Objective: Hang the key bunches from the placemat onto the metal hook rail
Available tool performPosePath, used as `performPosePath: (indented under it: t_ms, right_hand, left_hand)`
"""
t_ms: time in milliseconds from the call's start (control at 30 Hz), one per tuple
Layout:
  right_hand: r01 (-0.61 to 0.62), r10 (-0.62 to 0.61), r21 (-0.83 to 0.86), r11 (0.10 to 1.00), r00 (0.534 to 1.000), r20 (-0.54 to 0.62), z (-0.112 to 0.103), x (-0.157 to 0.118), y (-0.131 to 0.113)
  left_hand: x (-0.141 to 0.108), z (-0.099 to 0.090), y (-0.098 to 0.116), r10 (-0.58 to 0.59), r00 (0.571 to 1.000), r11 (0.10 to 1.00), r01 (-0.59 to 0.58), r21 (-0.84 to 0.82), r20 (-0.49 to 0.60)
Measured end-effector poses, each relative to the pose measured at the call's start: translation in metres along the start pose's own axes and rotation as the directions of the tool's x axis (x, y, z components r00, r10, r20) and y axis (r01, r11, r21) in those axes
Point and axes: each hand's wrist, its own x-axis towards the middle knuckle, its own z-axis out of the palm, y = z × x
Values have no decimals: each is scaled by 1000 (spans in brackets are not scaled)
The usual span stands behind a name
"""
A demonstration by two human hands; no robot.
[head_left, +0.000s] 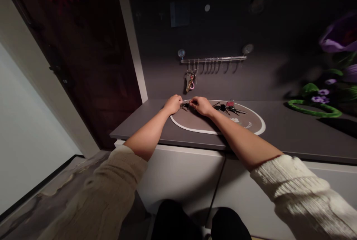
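At the left end of a brown oval mat (195, 123) with a white rim, a small bunch of keys (184, 106) sits between my two hands. My left hand (173, 104) is closed, its fingertips on the left side of the bunch. From the other side my right hand (201, 105) pinches at the same bunch; its fingertips are partly hidden. Right of my right hand lie more keys with dark heads (222, 108), and beside them a key bunch with a red tag (230, 103). Another key bunch with a pink loop (190, 81) hangs on the wall rail.
A clear rail (214, 60) with several hooks is fixed to the dark wall above the grey countertop (279, 136). Purple flowers and a green ring (312, 113) stand at the right. White cabinet doors (181, 173) are below, and a dark door (92, 46) is at the left.
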Motion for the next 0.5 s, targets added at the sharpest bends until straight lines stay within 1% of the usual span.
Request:
performPosePath:
  t_ms: [133,267,367,500]
  right_hand:
    - [-3,3,-4,1000,1000,7,-2,-1,-2]
    - [-26,26,11,1000,1000,7,-3,-2,-3]
    - [-42,42,32,999,999,-8,-3,-1,-3]
    - [-49,50,51,998,999,-21,-3,0,-3]
  left_hand:
    - [2,-1,2,-39,998,990,34,-134,-40]
    - [3,0,6,-105,993,946,86,-313,-45]
    - [3,3,8,-170,985,863,147,-483,-4]
    - [3,4,11,-230,970,690,222,-690,82]
